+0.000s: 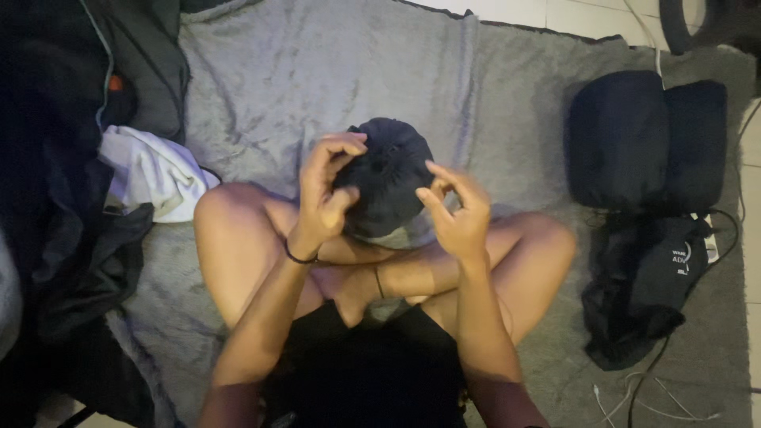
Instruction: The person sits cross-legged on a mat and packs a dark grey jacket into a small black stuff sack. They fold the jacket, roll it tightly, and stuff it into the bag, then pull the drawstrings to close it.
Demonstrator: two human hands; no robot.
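I sit cross-legged on a grey blanket [317,71]. Between my hands, above my shins, is a rolled dark garment bundle [390,178], round and black. My left hand [325,194] grips its left edge with curled fingers, thumb pressed into the fabric. On the bundle's right side my right hand [456,214] pinches its edge with the fingertips. A thin black band circles my left wrist.
A pile of dark clothes [63,206] and a white garment [154,170] lie at the left. At the right sit two rolled dark bundles [646,139] and a crumpled black garment [646,289]. Cables [634,392] trail at bottom right. Tiled floor [547,12] shows beyond the blanket.
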